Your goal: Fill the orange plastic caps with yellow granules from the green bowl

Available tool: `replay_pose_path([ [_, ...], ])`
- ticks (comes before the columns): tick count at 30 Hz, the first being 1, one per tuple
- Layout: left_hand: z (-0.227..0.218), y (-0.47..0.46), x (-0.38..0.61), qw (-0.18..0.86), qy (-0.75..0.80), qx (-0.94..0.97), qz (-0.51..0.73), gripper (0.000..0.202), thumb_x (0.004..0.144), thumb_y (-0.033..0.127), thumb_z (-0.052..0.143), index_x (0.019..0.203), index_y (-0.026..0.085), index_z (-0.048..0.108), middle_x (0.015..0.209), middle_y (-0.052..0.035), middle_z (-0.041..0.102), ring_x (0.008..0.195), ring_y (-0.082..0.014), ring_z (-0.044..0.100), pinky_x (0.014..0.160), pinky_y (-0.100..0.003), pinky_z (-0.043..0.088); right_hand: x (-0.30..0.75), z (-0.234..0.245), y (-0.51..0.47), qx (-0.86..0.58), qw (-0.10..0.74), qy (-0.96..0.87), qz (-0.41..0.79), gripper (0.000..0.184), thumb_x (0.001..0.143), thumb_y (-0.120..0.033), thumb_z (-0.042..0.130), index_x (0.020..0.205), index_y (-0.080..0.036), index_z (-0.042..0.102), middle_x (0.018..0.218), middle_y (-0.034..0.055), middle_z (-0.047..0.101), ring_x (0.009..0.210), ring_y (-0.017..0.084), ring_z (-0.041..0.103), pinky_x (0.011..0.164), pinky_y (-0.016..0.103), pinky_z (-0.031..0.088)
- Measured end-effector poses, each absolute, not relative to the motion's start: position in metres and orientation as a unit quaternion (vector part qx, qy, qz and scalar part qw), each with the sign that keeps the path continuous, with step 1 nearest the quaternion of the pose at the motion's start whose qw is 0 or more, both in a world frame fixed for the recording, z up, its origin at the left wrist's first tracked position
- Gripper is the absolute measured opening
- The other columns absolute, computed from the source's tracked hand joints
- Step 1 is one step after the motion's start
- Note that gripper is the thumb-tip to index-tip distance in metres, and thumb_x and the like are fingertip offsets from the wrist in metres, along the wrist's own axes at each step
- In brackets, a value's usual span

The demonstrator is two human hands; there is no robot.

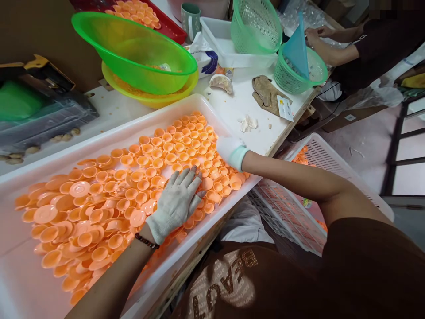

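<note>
Many small orange plastic cups [99, 254] and flat saucers [45, 214] lie in a large white tray [16, 274]. Most cups toward the right end stand upright with their mouths up; on the left they are heaped with saucers. My left hand [175, 199], in a white glove, rests palm down on the cups near the front side, its fingers stretched out. At the right end of the tray, my right hand [229, 150], also gloved, lies against the edge of the cups. Its fingers are turned away and blurred, so a grip cannot be made out.
Behind the tray stand a green basin [133, 48] in a yellow basin [149, 101], a white bin [219, 48] and green baskets [259, 26]. A brown glove [265, 93] lies on the table. White crates [318, 150] are at right. Another person's hands [318, 42] work beyond.
</note>
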State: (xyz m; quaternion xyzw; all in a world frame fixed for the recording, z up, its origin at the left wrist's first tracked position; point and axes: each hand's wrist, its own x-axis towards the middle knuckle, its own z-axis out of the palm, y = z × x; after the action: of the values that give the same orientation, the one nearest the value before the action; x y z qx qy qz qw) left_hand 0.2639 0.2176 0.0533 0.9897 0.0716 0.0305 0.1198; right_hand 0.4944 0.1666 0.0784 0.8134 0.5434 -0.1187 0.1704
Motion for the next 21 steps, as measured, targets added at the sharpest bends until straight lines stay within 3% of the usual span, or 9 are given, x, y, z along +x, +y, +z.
replay_pose_path([
  [3, 0.054, 0.209, 0.243, 0.107, 0.073, 0.991, 0.017, 0.053, 0.102, 0.044, 0.044, 0.140, 0.010, 0.058, 0.155, -0.0222, 0.049, 0.145, -0.0412, 0.044, 0.117, -0.061, 0.036, 0.494, 0.086, 0.154, 0.787, 0.200, 0.578, -0.085, 0.038, 0.094, 0.000, 0.041, 0.122, -0.006, 0.067, 0.124, 0.0267, 0.065, 0.106, 0.035, 0.069, 0.078, 0.044, 0.056],
  [7, 0.059, 0.201, 0.220, 0.097, 0.077, 0.992, 0.019, 0.060, 0.100, 0.048, 0.048, 0.146, 0.010, 0.053, 0.154, -0.0220, 0.050, 0.144, -0.0430, 0.045, 0.119, -0.062, 0.034, 0.491, 0.090, 0.144, 0.768, 0.210, 0.599, -0.081, 0.036, 0.095, -0.001, 0.038, 0.118, -0.007, 0.065, 0.122, 0.0244, 0.063, 0.105, 0.033, 0.066, 0.073, 0.038, 0.050],
  [10, 0.067, 0.206, 0.219, 0.089, 0.116, 0.988, 0.048, 0.054, 0.101, 0.046, 0.045, 0.141, 0.011, 0.056, 0.151, -0.0211, 0.054, 0.140, -0.0403, 0.048, 0.118, -0.060, 0.036, 0.481, 0.088, 0.144, 0.728, 0.165, 0.661, -0.077, 0.033, 0.095, -0.002, 0.042, 0.116, -0.011, 0.065, 0.118, 0.0199, 0.063, 0.101, 0.029, 0.064, 0.070, 0.034, 0.044],
  [16, 0.061, 0.245, 0.253, 0.097, 0.170, 0.980, 0.045, 0.037, 0.103, 0.036, 0.039, 0.112, 0.015, 0.067, 0.137, -0.0175, 0.064, 0.128, -0.0373, 0.056, 0.109, -0.058, 0.042, 0.457, 0.082, 0.157, 0.673, 0.114, 0.726, -0.082, 0.030, 0.098, -0.007, 0.043, 0.112, -0.015, 0.068, 0.110, 0.0141, 0.066, 0.093, 0.025, 0.063, 0.067, 0.033, 0.039],
  [21, 0.054, 0.253, 0.254, 0.115, 0.151, 0.979, 0.069, 0.040, 0.103, 0.037, 0.040, 0.125, 0.013, 0.064, 0.145, -0.0181, 0.059, 0.135, -0.0363, 0.052, 0.114, -0.057, 0.039, 0.454, 0.081, 0.163, 0.696, 0.144, 0.701, -0.060, 0.030, 0.092, -0.001, 0.045, 0.105, -0.012, 0.070, 0.110, 0.0165, 0.066, 0.092, 0.026, 0.062, 0.065, 0.035, 0.034],
])
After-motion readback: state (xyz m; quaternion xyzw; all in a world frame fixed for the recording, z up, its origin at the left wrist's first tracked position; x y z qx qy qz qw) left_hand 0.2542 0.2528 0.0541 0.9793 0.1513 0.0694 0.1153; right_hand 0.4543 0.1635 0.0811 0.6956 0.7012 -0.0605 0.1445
